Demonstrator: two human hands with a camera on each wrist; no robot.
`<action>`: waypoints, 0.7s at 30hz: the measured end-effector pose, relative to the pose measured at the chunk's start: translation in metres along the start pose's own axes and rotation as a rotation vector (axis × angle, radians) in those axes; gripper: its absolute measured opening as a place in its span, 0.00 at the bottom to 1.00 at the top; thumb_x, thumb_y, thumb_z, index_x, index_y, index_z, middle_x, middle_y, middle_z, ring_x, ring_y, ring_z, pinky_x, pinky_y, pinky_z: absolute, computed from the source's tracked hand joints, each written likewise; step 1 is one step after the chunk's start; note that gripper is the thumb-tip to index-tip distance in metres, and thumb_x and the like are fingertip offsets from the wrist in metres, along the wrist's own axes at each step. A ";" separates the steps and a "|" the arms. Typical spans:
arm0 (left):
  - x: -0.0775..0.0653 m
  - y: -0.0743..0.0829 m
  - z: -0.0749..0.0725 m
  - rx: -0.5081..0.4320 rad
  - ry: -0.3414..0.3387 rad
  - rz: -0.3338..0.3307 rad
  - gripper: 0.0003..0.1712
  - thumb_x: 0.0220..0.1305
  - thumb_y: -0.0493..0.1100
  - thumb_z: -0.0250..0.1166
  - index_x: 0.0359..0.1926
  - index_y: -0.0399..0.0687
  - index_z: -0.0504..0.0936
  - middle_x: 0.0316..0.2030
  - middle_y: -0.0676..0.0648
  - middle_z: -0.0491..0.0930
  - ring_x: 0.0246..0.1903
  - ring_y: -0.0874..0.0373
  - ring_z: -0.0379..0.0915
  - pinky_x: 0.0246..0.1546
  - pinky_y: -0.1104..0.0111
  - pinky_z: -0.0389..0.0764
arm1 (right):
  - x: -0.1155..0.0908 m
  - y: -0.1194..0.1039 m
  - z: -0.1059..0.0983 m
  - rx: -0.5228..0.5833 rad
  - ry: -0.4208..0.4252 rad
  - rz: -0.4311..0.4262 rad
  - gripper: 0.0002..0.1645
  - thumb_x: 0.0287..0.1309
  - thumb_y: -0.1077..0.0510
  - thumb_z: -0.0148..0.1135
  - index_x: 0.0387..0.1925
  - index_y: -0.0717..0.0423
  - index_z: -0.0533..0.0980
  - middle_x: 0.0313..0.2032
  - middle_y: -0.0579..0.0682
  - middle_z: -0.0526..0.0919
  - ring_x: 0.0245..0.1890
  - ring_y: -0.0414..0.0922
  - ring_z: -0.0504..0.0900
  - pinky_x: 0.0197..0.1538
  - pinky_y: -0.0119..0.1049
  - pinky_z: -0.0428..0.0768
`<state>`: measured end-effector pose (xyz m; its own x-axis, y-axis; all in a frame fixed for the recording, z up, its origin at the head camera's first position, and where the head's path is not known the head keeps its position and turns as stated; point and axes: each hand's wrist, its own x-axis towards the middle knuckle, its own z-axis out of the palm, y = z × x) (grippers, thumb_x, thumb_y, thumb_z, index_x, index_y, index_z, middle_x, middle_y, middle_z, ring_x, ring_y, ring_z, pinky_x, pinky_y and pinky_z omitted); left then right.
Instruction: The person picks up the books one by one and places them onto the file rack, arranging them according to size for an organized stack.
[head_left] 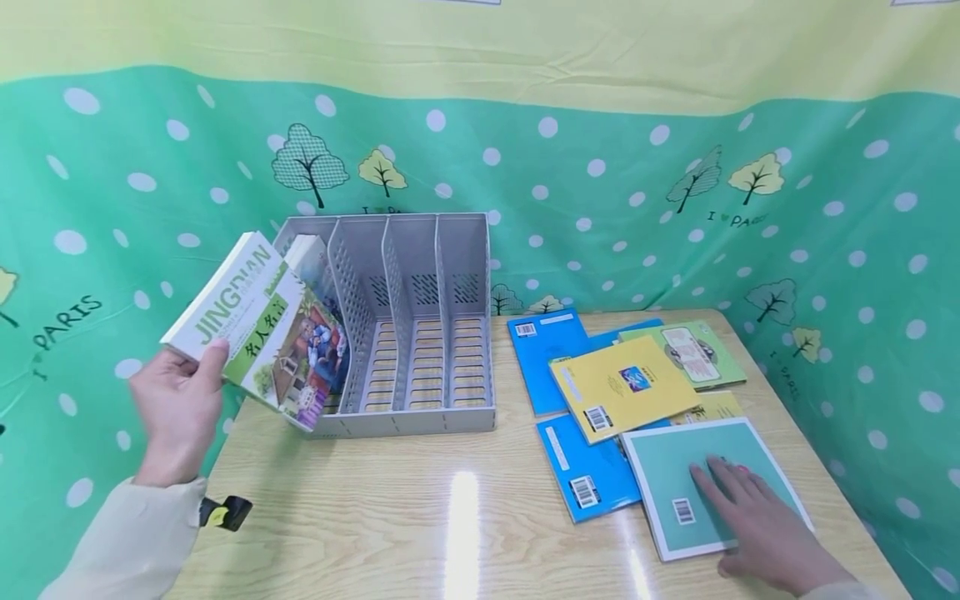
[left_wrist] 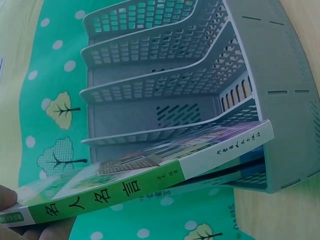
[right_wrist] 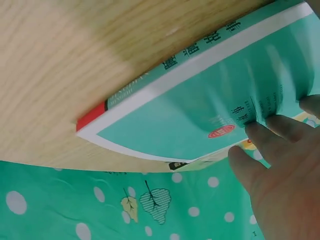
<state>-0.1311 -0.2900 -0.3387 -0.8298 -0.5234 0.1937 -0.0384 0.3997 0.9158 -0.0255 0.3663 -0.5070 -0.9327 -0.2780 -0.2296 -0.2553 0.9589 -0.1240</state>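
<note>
My left hand (head_left: 178,404) grips the lower left end of a paperback book (head_left: 258,329) with a green band and a garden picture on its cover. The book is tilted in front of the leftmost slot of a grey plastic file organizer (head_left: 405,423), and its far end overlaps the organizer's edge in the left wrist view, where the green and white spine (left_wrist: 150,186) faces up close. Another book (head_left: 309,254) stands inside that slot, partly hidden. With fingers spread, my right hand (head_left: 776,529) rests on a teal book (head_left: 675,475) with a white border, lying flat at the right.
Behind the teal book lies a loose pile: a yellow book (head_left: 622,387), blue books (head_left: 536,354) and a green book (head_left: 712,354), several overlapping. A wooden table (head_left: 360,517) carries everything. A patterned green curtain (head_left: 570,200) hangs close behind and at both sides.
</note>
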 end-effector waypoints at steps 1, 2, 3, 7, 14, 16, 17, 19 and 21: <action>0.001 0.000 0.001 0.001 0.000 0.003 0.19 0.67 0.47 0.60 0.58 0.60 0.78 0.55 0.49 0.78 0.49 0.63 0.78 0.37 0.83 0.77 | 0.001 0.000 0.000 -0.028 0.019 -0.021 0.72 0.23 0.40 0.79 0.72 0.55 0.54 0.70 0.67 0.53 0.66 0.69 0.53 0.71 0.59 0.31; 0.002 0.000 0.002 -0.003 -0.001 0.007 0.19 0.67 0.47 0.60 0.58 0.60 0.78 0.55 0.49 0.77 0.50 0.62 0.78 0.37 0.83 0.77 | 0.002 0.000 -0.001 -0.059 0.035 -0.045 0.71 0.24 0.39 0.79 0.71 0.56 0.55 0.69 0.66 0.54 0.66 0.68 0.54 0.71 0.58 0.33; 0.002 0.000 0.003 -0.011 -0.002 0.008 0.19 0.67 0.47 0.60 0.58 0.60 0.78 0.55 0.49 0.77 0.50 0.62 0.77 0.38 0.82 0.77 | 0.003 0.000 -0.001 -0.089 0.046 -0.066 0.70 0.24 0.39 0.79 0.71 0.57 0.57 0.69 0.66 0.56 0.66 0.68 0.56 0.71 0.60 0.37; 0.005 0.000 0.008 -0.027 -0.007 0.008 0.18 0.67 0.46 0.60 0.58 0.59 0.78 0.55 0.49 0.77 0.51 0.60 0.77 0.38 0.82 0.77 | 0.007 -0.001 -0.006 -0.149 0.026 -0.105 0.68 0.26 0.40 0.79 0.69 0.61 0.59 0.68 0.67 0.59 0.65 0.68 0.58 0.64 0.65 0.59; 0.008 0.000 0.019 -0.003 -0.009 0.026 0.18 0.68 0.47 0.59 0.58 0.62 0.77 0.56 0.49 0.77 0.52 0.58 0.76 0.40 0.80 0.78 | 0.009 -0.002 -0.014 -0.182 0.008 -0.172 0.63 0.30 0.42 0.79 0.66 0.67 0.61 0.65 0.70 0.62 0.62 0.70 0.63 0.58 0.64 0.69; 0.010 -0.001 0.021 -0.011 -0.011 0.030 0.18 0.68 0.46 0.59 0.58 0.62 0.77 0.56 0.49 0.77 0.52 0.58 0.76 0.39 0.80 0.78 | 0.010 -0.002 -0.015 -0.193 -0.005 -0.186 0.63 0.31 0.41 0.78 0.66 0.67 0.61 0.65 0.70 0.62 0.62 0.70 0.64 0.57 0.64 0.70; 0.010 -0.001 0.023 -0.018 -0.008 0.033 0.18 0.68 0.45 0.59 0.58 0.60 0.77 0.56 0.48 0.77 0.52 0.57 0.77 0.39 0.80 0.78 | 0.011 -0.002 -0.015 -0.197 -0.013 -0.190 0.63 0.32 0.40 0.77 0.66 0.67 0.61 0.65 0.70 0.62 0.62 0.69 0.63 0.57 0.64 0.69; 0.012 -0.002 0.026 -0.024 -0.010 0.037 0.18 0.68 0.45 0.59 0.58 0.59 0.77 0.55 0.47 0.77 0.51 0.57 0.77 0.38 0.80 0.78 | 0.011 -0.002 -0.016 -0.210 -0.029 -0.193 0.63 0.33 0.39 0.76 0.66 0.67 0.60 0.65 0.69 0.62 0.62 0.69 0.63 0.58 0.63 0.69; 0.013 -0.002 0.029 -0.023 -0.012 0.044 0.18 0.68 0.44 0.60 0.58 0.59 0.78 0.55 0.46 0.77 0.51 0.57 0.78 0.38 0.81 0.78 | 0.011 -0.003 -0.016 -0.217 -0.043 -0.191 0.62 0.34 0.39 0.76 0.66 0.67 0.60 0.65 0.69 0.62 0.62 0.69 0.63 0.58 0.64 0.69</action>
<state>-0.1575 -0.2758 -0.3477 -0.8369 -0.4966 0.2302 0.0112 0.4049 0.9143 -0.0394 0.3615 -0.4934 -0.8523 -0.4521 -0.2629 -0.4778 0.8775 0.0400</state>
